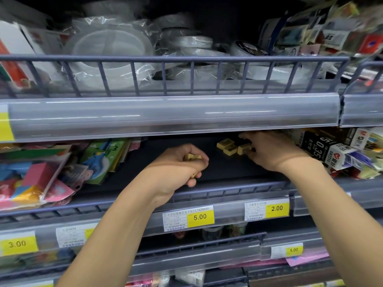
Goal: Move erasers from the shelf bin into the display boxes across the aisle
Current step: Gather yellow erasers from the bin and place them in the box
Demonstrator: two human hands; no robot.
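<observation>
Two hands reach into the dark middle shelf. The left hand is curled into a fist round several yellow erasers, just behind the shelf's front rail. The right hand pinches one eraser toward the shelf's back right, beside two loose erasers lying on the shelf floor. Price tags line the front edge below.

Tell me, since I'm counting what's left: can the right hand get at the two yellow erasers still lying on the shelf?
Probably yes. The right hand already pinches one eraser, and the two loose yellow erasers lie just beside it, nothing between.
</observation>
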